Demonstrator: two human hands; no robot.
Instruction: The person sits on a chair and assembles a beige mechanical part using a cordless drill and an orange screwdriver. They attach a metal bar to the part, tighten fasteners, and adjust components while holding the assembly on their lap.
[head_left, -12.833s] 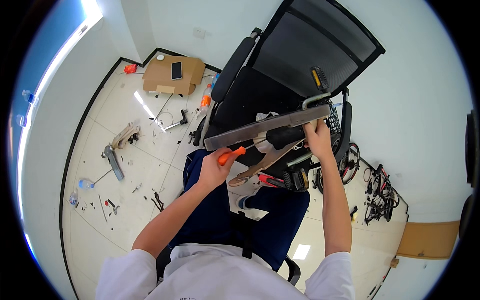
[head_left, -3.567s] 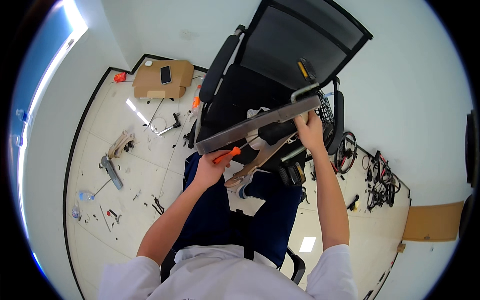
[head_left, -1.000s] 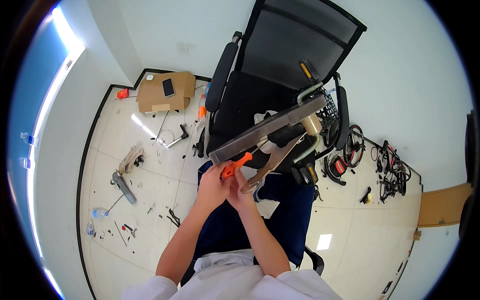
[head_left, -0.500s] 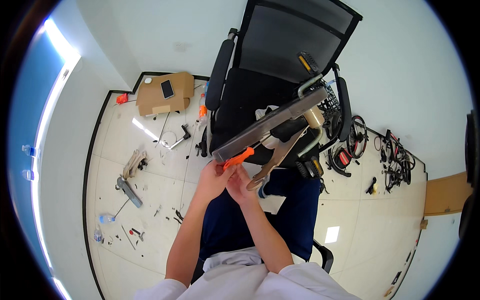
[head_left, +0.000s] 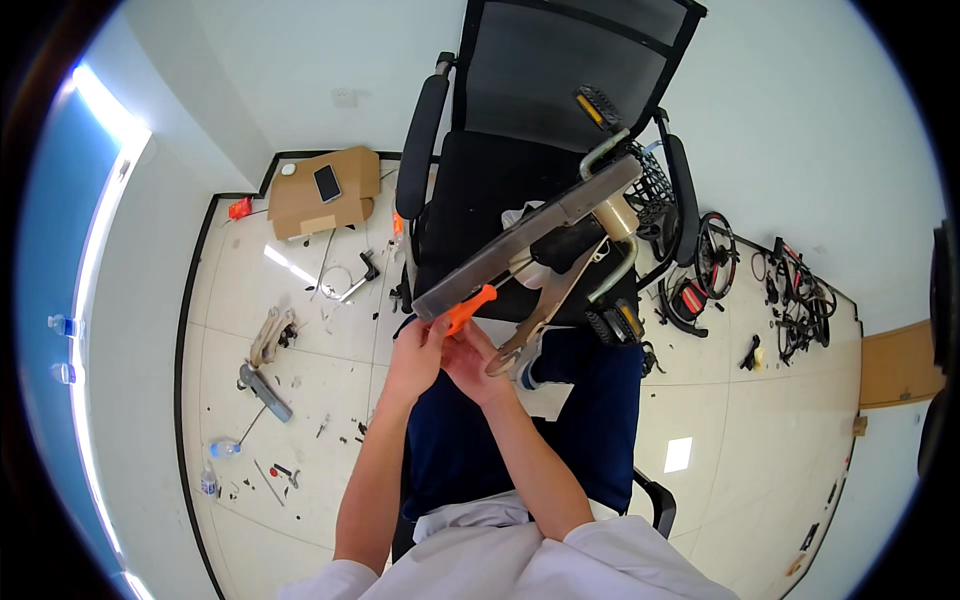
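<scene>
A bicycle frame section with a long grey chain cover (head_left: 530,238) lies slanting across the seat of a black office chair (head_left: 483,170). Its cream tube (head_left: 614,217) carries bent crank arms, with one black pedal (head_left: 597,108) at the far end and another pedal (head_left: 615,322) at the near end. Closed around an orange-handled screwdriver (head_left: 471,309), my left hand (head_left: 418,352) is at the cover's near end. My right hand (head_left: 478,372) is palm up just beside it, fingers loosely extended. By its thumb is the slotted end of the brown frame stay (head_left: 512,352). The screwdriver's tip is hidden.
A cardboard sheet (head_left: 290,215) with a phone (head_left: 328,183) lies far left. Loose metal parts (head_left: 266,385) and bottles (head_left: 225,448) are scattered on the left floor. Bicycle wheels (head_left: 716,255) and a heap of parts (head_left: 800,300) are along the right wall.
The orange handle has swung to a steeper angle in my left hand. The whole view has shifted slightly, moving the chair a little left and up in the picture.
</scene>
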